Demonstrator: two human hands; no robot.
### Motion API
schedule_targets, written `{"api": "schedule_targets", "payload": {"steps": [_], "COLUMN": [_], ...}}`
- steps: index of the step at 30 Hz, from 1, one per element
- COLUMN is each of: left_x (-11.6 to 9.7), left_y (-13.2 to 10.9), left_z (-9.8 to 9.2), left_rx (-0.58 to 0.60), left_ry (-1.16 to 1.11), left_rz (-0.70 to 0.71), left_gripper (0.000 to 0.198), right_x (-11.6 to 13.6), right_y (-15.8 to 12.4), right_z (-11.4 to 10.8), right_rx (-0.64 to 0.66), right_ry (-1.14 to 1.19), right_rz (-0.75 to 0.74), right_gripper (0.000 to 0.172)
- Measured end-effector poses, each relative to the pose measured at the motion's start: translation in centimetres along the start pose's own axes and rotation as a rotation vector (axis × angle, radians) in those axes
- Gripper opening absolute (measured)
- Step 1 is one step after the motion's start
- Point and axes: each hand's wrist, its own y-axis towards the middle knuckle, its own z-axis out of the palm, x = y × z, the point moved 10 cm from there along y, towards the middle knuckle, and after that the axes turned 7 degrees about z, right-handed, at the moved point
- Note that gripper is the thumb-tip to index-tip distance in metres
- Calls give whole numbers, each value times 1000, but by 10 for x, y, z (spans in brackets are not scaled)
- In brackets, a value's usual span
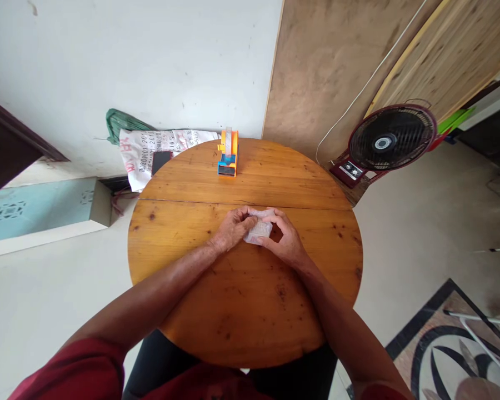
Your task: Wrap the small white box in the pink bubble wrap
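Over the middle of the round wooden table (241,300), both hands are closed on a small, pale, see-through box-like packet (259,229). My left hand (234,226) grips its left side, with the thumb across its top. From the right, my right hand (287,239) holds it between the fingers on the far edge and the thumb on the near edge. What lies inside the packet is too blurred to make out. An orange and blue tape dispenser (229,155) carrying a roll of tape stands near the table's far edge.
Beyond the table's far left edge lie a printed white sack (137,158) and a green bag (125,123). A dark red fan (385,141) stands at the far right, before a wood panel. A pale blue box (45,211) is on the left.
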Motion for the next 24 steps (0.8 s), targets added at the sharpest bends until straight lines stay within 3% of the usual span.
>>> {"api": "schedule_targets", "payload": {"steps": [6, 16, 24], "left_x": [4, 19, 19], "left_y": [1, -3, -6], "left_z": [-4, -13, -10], "left_rx": [-79, -205, -170], "left_ry": [-94, -137, -68], "left_rz": [-63, -211, -221], "left_gripper": [25, 22, 18], "right_x": [-3, -5, -11], "right_y": [0, 0, 0], "right_z": [-4, 5, 8], "right_rx": [-27, 91, 146], "right_ry": [113, 232, 217], "right_rz": [24, 109, 209], "right_gripper": [32, 27, 25]}}
